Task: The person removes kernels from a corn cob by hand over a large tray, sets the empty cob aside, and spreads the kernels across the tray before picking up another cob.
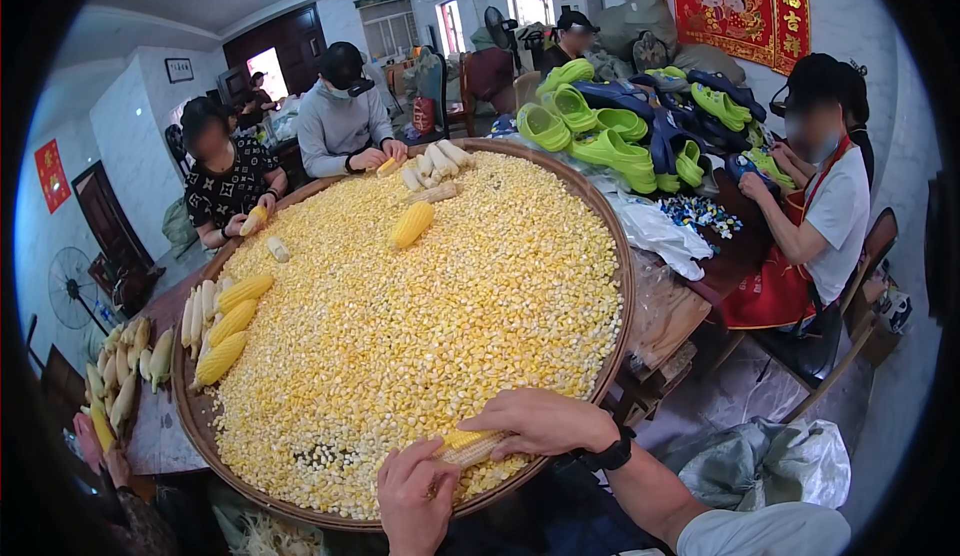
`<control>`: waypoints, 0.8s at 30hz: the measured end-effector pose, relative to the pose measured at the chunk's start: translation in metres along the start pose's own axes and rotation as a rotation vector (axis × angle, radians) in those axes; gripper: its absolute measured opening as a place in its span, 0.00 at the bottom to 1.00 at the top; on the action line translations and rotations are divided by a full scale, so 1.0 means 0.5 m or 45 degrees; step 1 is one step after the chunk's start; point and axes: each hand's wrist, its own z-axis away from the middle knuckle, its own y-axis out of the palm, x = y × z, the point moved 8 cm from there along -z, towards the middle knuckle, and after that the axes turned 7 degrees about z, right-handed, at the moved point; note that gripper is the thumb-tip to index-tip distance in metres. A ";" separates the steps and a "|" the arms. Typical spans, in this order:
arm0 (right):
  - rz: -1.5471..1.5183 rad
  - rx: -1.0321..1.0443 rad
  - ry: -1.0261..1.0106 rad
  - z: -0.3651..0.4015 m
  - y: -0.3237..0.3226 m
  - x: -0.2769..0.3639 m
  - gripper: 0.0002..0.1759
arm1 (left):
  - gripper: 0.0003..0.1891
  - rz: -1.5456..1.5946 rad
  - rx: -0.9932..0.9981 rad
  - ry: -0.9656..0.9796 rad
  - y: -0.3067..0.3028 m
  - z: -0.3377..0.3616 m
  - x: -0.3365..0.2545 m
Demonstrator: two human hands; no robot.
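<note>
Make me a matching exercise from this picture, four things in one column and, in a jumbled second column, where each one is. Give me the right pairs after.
Things:
1. Corn cob
2. Loose kernels
3. Lime-green clogs
4. Dark wristband

Places:
A. Spread over the round tray
B. Around the wrist of the right hand
C. At the fingers of both the left hand and the right hand
D. In a heap to the right of the tray

Right pairs: 1-C, 2-A, 3-D, 4-B
</note>
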 end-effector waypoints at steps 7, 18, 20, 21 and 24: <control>0.014 -0.008 -0.006 0.001 0.001 -0.002 0.36 | 0.11 -0.099 -0.086 -0.065 0.008 0.003 0.018; 0.014 -0.057 -0.037 0.003 0.002 -0.004 0.35 | 0.22 -0.133 0.085 -0.069 0.015 -0.008 0.009; 0.016 -0.060 -0.041 0.003 0.004 -0.005 0.35 | 0.23 -0.197 0.125 -0.016 0.019 -0.006 0.012; 0.015 -0.062 -0.046 0.003 0.004 -0.004 0.35 | 0.23 -0.217 0.130 -0.001 0.019 -0.005 0.013; 0.016 -0.057 -0.047 0.003 0.002 -0.002 0.35 | 0.22 -0.200 0.109 -0.007 0.017 -0.002 0.014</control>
